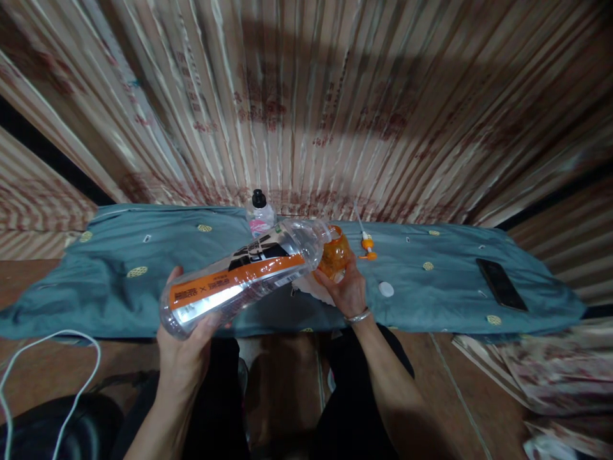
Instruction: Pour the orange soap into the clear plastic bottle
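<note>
A large clear plastic bottle (pixel 249 268) with an orange and silver label lies tilted across the middle, its neck lower right of nothing but level with an orange bottle. My left hand (pixel 186 338) is closed round the clear bottle's base end. In my right hand (pixel 347 287) is a small orange translucent bottle (pixel 335 255), fingers wrapped round it. The clear bottle's mouth meets the orange bottle's open top; whether liquid passes I cannot tell. An orange pump head (pixel 368 246) with a thin tube lies behind my right hand, and a white round cap (pixel 385 289) lies to its right.
A clear bottle with a black cap (pixel 259 211) stands at the back of the teal cloth-covered surface (pixel 431 300). A black phone (pixel 500 284) lies at the right. Striped curtains (pixel 306 115) hang behind; a white cable (pixel 98 358) loops at lower left.
</note>
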A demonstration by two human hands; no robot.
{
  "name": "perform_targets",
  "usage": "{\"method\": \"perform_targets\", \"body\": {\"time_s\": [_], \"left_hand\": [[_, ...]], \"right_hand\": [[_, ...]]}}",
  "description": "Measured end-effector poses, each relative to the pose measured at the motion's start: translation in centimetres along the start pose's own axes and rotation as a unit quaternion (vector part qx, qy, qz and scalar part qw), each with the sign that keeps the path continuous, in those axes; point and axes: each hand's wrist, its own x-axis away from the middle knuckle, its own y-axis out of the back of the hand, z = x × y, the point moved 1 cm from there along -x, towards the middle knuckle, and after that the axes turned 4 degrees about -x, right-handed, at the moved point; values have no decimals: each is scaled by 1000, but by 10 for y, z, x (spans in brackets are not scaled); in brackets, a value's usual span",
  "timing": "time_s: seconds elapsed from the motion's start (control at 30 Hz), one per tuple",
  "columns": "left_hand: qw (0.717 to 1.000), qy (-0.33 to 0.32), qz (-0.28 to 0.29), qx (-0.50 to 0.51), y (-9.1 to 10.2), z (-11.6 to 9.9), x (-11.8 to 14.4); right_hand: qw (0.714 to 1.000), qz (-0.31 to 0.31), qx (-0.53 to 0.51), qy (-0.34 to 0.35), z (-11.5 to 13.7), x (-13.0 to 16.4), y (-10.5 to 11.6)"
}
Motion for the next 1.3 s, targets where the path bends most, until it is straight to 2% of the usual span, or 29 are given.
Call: {"method": "perform_targets", "body": {"time_s": [0.17, 0.77, 1.03, 1.1, 1.3], "left_hand": [[1000, -12, -4, 4, -6, -1, 4], [1000, -18, 2, 6, -2, 2, 4], [1000, 5, 26, -15, 7, 2, -4], [1000, -5, 17, -15, 8, 2, -4], [1000, -6, 22, -17, 1, -1, 2]], "right_hand": [[1000, -2, 10, 6, -2, 0, -1], [1000, -2, 13, 9, -2, 0, 0], [1000, 0, 20, 10, -3, 0, 0], [1000, -2, 19, 17, -4, 0, 1], [999, -5, 27, 26, -7, 1, -1]]}}
